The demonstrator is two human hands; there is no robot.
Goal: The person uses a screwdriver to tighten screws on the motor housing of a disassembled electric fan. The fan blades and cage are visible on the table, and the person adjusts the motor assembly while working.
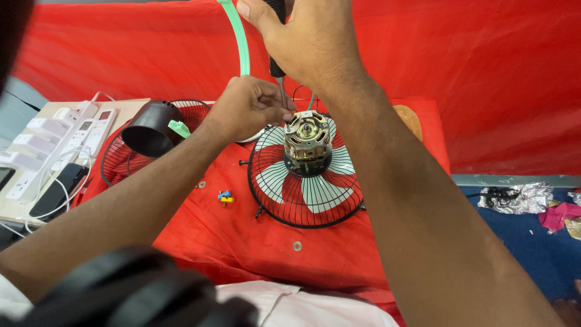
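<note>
Right hand [308, 42] grips the screwdriver [279, 75] above the fan motor [307, 138]; left hand [248, 108] pinches its shaft. The motor looks heavy, rigid; best held by its casing.

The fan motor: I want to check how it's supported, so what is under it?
The fan motor sits on a black hub at the centre of a round black wire grille. Pale blades show through the wires, with red cloth below. The fastening underneath is hidden.
</note>
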